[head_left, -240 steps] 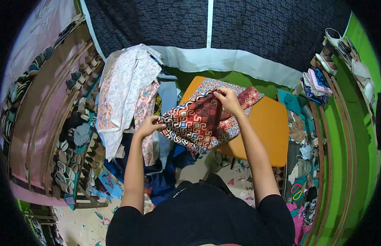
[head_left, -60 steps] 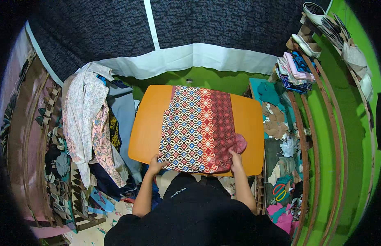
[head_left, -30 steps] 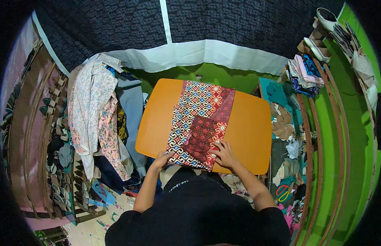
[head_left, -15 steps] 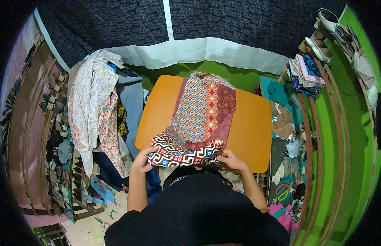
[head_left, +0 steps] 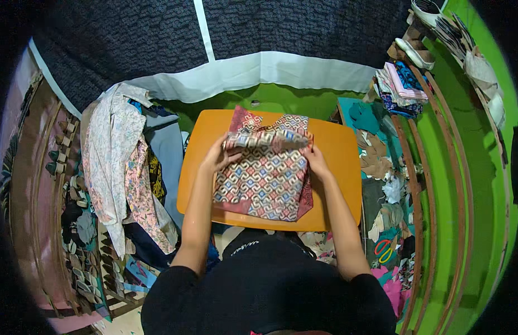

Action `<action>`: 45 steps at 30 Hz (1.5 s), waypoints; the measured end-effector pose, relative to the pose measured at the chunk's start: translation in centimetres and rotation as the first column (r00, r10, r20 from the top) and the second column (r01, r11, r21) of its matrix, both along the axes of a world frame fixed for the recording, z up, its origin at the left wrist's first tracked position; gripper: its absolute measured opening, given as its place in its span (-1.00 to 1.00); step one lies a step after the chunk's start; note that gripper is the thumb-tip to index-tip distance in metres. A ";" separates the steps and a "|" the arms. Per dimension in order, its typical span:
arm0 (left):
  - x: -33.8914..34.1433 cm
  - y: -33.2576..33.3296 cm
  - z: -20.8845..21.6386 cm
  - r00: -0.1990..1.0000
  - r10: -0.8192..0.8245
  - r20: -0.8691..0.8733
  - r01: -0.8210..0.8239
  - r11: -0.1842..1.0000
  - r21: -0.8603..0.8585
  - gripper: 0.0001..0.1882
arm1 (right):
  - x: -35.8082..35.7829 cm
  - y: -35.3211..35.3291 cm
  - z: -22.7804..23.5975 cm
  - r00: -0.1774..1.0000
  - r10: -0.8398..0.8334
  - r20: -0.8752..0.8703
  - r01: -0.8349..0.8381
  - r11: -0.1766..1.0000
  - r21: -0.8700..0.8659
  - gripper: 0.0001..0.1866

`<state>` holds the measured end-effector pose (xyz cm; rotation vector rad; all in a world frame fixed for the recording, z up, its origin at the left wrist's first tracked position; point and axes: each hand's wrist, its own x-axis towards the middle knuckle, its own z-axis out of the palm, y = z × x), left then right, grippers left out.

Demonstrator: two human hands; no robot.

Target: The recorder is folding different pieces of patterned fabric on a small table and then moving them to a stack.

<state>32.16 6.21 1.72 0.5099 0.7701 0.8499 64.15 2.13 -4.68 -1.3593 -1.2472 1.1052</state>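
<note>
A patterned cloth (head_left: pixel 261 181) in white, red and blue with dark red borders lies over an orange table (head_left: pixel 340 173). Its upper part is folded over, making a raised, slightly blurred ridge. At the left end of that ridge, my left hand (head_left: pixel 218 155) grips the cloth with the fingers on top of it. My right hand (head_left: pixel 317 161) pinches the cloth at the ridge's right end. Both forearms stretch forward over the table. The near edge of the cloth rests close to the table's front edge.
Floral garments (head_left: pixel 111 162) hang at the left beside shelves holding many shoes. On the right, a bench carries fabric scraps (head_left: pixel 373 159) and red-and-yellow scissors (head_left: pixel 386 251). Folded cloths (head_left: pixel 404 89) sit on a rack at the far right. A dark curtain (head_left: pixel 158 44) hangs behind the table.
Both hands have moved forward from the table's near edge to its far half, carrying the cloth's edge along. The cloth now lies folded over, its near part flat. The view has shifted slightly.
</note>
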 end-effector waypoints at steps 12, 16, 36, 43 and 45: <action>-2.3 -8.1 -13.6 0.141 0.573 -0.807 0.138 0.796 0.589 -0.53 | -4.1 -9.2 -4.2 0.612 -0.278 0.741 0.552 0.821 -0.148 -0.32; -3.5 -9.8 -15.3 0.272 0.387 -0.881 0.039 0.911 0.412 -0.52 | -4.6 -10.8 -4.9 0.708 -0.254 0.659 0.549 0.786 -0.286 -0.28; -6.3 -12.2 -5.9 0.868 -0.249 -0.431 0.157 0.959 -0.237 -0.59 | -5.3 -15.6 -4.4 0.972 -0.215 0.098 0.236 0.897 -0.375 -0.56; -7.3 -12.7 -4.5 0.963 -0.182 -0.197 0.101 0.927 -0.361 -0.69 | -5.5 -15.8 -1.3 0.951 -0.165 0.260 0.230 0.943 -0.242 -0.29; -7.0 -12.6 -3.3 0.963 -0.158 -0.219 0.069 0.928 -0.367 -0.70 | -4.9 -16.0 -2.0 0.940 -0.165 0.297 0.237 0.945 -0.225 -0.28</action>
